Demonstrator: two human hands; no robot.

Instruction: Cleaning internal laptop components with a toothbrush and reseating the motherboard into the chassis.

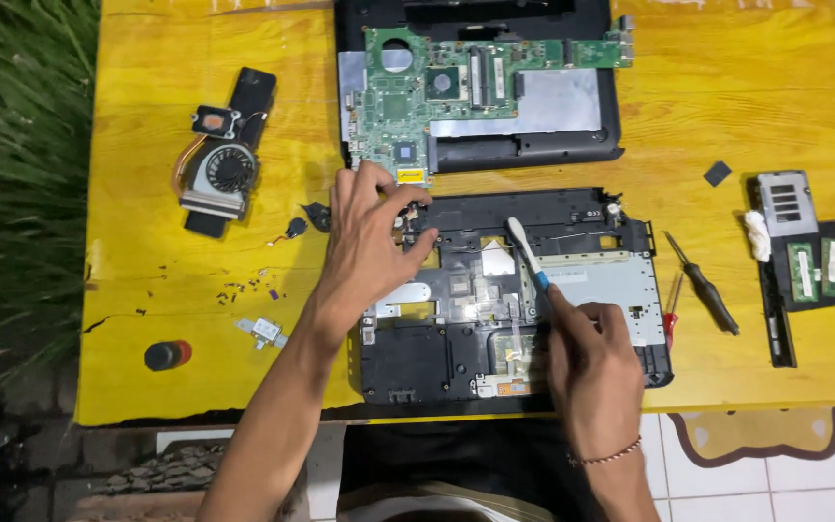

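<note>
Black laptop shell stripped, metal plates bare, on yellow bench, left hand fingers spread on top edge, right hand fingers clamped on white-bristled blue brush

A yellow wooden table is seen, its near edge chipped. White floor tiles are laid below; green grass is found past its left edge.

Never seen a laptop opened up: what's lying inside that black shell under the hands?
Inside the black shell lie silver metal plates and bare plastic ribs. A white-headed brush, held by the right hand, rests there. The left hand hides the upper left corner.
</note>
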